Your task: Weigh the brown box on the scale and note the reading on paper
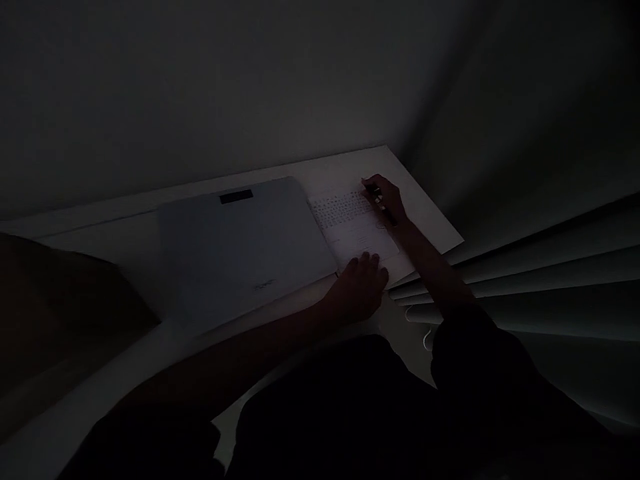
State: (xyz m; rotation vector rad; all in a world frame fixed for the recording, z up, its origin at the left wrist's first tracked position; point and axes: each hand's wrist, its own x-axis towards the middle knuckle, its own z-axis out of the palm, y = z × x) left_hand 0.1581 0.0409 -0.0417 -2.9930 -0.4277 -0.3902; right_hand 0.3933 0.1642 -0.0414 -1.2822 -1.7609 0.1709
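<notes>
Presently right hand (385,197) grips pen (381,203) at sheet's (357,230) far end; left hand (363,287) lies flat, fingers loose, on near edge.

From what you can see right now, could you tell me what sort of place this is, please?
Probably a dim home or office desk in a room corner. A white desk meets the wall, with window blinds beside it. The right hand holds a pen over a printed sheet, next to a closed laptop.
</notes>
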